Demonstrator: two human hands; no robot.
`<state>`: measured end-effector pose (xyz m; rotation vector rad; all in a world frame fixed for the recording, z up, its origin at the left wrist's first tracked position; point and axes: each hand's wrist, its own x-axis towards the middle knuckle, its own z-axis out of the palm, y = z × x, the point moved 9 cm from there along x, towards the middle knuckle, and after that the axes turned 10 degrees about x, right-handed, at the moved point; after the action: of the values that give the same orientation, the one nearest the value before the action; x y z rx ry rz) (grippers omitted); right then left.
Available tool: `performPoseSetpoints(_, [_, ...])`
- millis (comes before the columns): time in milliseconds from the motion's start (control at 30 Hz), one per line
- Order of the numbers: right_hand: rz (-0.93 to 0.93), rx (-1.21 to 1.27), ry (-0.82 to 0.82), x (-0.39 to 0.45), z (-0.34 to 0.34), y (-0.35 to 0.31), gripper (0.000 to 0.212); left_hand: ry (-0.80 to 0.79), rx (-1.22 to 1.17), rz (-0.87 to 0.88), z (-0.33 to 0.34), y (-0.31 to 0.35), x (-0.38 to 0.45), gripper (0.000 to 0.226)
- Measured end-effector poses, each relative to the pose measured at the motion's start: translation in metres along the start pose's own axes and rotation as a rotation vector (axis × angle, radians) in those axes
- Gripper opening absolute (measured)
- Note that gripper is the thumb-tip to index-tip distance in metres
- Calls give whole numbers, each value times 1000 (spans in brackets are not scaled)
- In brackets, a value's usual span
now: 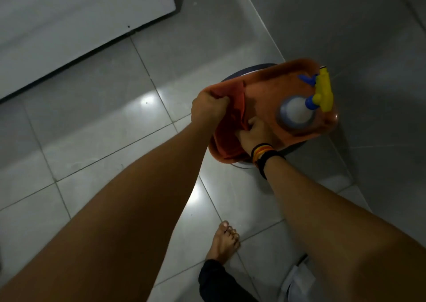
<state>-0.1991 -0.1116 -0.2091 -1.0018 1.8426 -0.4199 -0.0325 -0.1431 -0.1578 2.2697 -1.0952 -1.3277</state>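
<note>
An orange plastic basin sits on a dark round stool or bucket by the wall. Inside it stands a white spray bottle with a yellow and blue trigger head. An orange cloth lies bunched at the basin's near left end. My left hand grips the basin's left rim together with a fold of the cloth. My right hand, with dark and striped bands on its wrist, reaches into the basin and grips the cloth.
Grey glossy floor tiles spread to the left and toward me. A white cabinet or door panel stands at the upper left. A grey wall runs along the right. My bare foot is on the floor below the basin.
</note>
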Motion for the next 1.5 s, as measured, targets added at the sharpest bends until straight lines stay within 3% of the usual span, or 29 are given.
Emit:
performPoseSetpoints(233, [-44, 241, -12, -88, 20, -43, 17, 76, -178, -190, -114, -80, -57, 47])
performPoseSetpoints(367, [-91, 199, -98, -139, 70, -56, 5, 18, -276, -266, -161, -165, -107, 32])
performPoseSetpoints(500, [-70, 51, -223, -183, 141, -28, 8, -57, -367, -372, -174, -271, -148, 35])
performPoseSetpoints(667, [-39, -164, -222, -224, 211, 34, 12, -151, -486, -517, -150, -396, -198, 30])
performPoseSetpoints(767, [-25, -265, -200, -234, 240, 74, 19, -217, -566, -578, -116, -451, -222, 43])
performPoseSetpoints(900, [-35, -346, -180, -224, 289, 121, 26, -171, -681, -574, -77, -514, -215, 47])
performPoseSetpoints(1100, [-162, -365, -130, -162, 347, 170, 34, -109, -853, -567, 6, -586, -160, 22])
performPoseSetpoints(1167, [-234, -491, -29, -154, 355, 191, 44, -170, -734, -573, 39, -606, -150, 20])
performPoseSetpoints(1233, [-222, -553, 19, -155, 372, 223, 57, -185, -324, -495, 57, -623, -145, 20])
performPoseSetpoints(1333, [-101, -611, -64, -161, 406, 286, 80, 124, 174, -340, 36, -643, -137, 28])
performPoseSetpoints(1400, [-125, -652, -25, -159, 424, 306, 91, 344, 293, -196, 13, -654, -126, 37])
performPoseSetpoints(1500, [-202, -696, 164, -154, 447, 300, 91, 509, 419, -102, -24, -685, -88, 51])
